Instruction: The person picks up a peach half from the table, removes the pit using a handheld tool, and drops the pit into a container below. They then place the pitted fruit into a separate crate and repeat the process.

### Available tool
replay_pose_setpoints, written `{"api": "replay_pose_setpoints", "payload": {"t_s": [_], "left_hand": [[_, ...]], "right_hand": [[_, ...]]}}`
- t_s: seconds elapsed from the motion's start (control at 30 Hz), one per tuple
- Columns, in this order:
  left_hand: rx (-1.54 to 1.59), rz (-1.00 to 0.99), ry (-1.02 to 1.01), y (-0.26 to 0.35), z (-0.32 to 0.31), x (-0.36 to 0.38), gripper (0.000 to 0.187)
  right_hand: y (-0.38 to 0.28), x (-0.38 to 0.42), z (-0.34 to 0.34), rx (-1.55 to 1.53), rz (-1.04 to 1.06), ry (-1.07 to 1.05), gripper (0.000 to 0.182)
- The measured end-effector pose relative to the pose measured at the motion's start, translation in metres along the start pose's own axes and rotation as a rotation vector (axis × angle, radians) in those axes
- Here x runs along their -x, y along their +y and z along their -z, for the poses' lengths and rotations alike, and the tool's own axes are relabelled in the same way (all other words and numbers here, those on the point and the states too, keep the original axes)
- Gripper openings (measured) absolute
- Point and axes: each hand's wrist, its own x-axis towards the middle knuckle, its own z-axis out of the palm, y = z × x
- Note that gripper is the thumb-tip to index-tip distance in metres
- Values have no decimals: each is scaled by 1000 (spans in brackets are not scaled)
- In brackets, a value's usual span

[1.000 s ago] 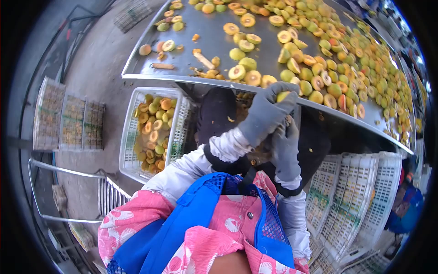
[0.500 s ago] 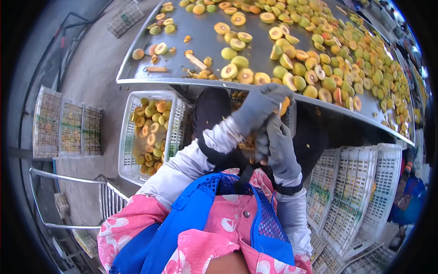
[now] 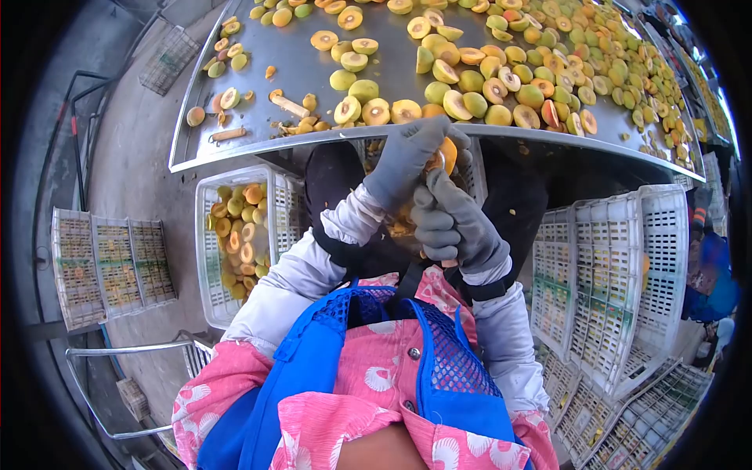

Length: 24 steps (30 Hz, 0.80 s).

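My left hand (image 3: 411, 160), in a grey glove, is closed around an orange-yellow peach half (image 3: 449, 155) just off the table's near edge. Right below it, my gloved right hand (image 3: 458, 222) is wrapped around a small pitting tool, whose wooden handle end (image 3: 449, 263) sticks out under the fist. The tool's working end is at the peach, mostly hidden by my fingers. Beneath both hands, between my knees, a crate (image 3: 479, 176) with scraps is partly covered. Many cut peach halves (image 3: 376, 111) lie on the metal table (image 3: 258, 86) in front.
Two wooden-handled tools, one a handle (image 3: 290, 106) and another near the edge (image 3: 228, 135), lie on the table. A white crate (image 3: 202, 258) of peach halves stands at left. Stacked crates (image 3: 113, 266) stand farther left, more crates (image 3: 591, 274) at right. A metal frame (image 3: 117, 435) is lower left.
The view has shifted, so the table and crates sit differently in it. My right hand has turned, its curled fingers showing more, and more of the peach half is visible.
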Motion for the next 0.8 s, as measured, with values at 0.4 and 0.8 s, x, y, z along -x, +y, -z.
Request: {"api": "replay_pose_setpoints", "payload": {"t_s": [0.4,0.8], "left_hand": [[44,121,258,-23,15,-5,44],[-1496,-296,1203,7,221,128,18]], "right_hand": [[13,-15,4,88,103,111,40],[16,-57,67,1721,629,1004,28]]}}
